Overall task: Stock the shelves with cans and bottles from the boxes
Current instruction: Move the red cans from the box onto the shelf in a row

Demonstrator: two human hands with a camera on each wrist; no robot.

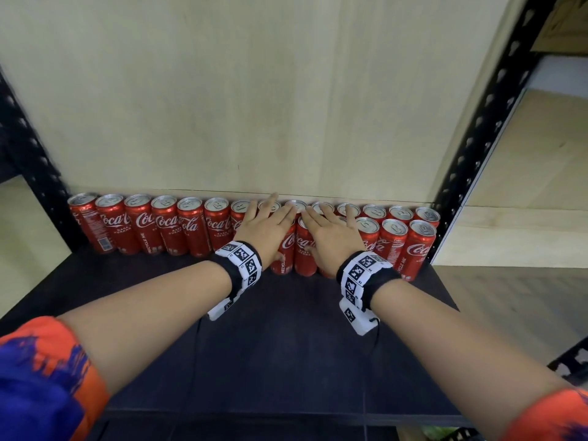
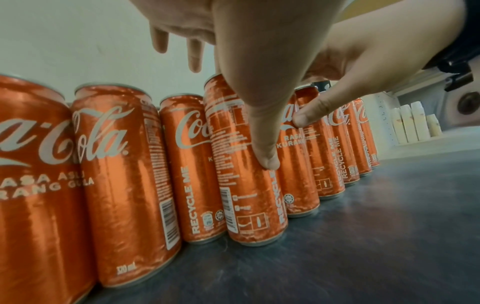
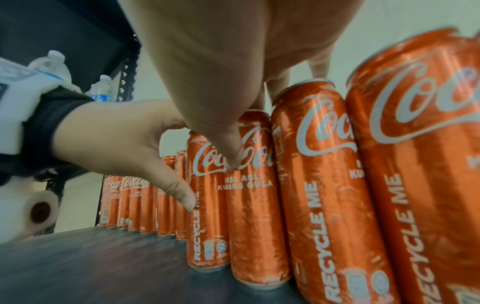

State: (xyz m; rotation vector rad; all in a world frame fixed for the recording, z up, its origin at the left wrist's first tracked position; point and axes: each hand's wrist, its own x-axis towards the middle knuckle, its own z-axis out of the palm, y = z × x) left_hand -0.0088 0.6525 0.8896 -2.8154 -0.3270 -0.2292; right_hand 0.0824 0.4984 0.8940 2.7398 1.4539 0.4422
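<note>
Fingers (image 1: pixel 288 214) of both hands are lying straight across can tops while each thumb is pressing a can's front: the left hand (image 1: pixel 265 232) on one front-row can (image 2: pixel 249 164), the right hand (image 1: pixel 334 237) on its neighbour (image 3: pixel 255 197). Behind, the back row of cans (image 1: pixel 165 226) is lining the dark shelf's (image 1: pixel 286 345) rear edge against a pale wall (image 1: pixel 238 90).

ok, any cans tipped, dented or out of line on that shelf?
Nothing stands out. The back row of cans stands upright along the wall, and the partial front row at the right is upright too. The left hand and right hand each hold an upright front-row can on the dark shelf. No dents or spills show.
</note>
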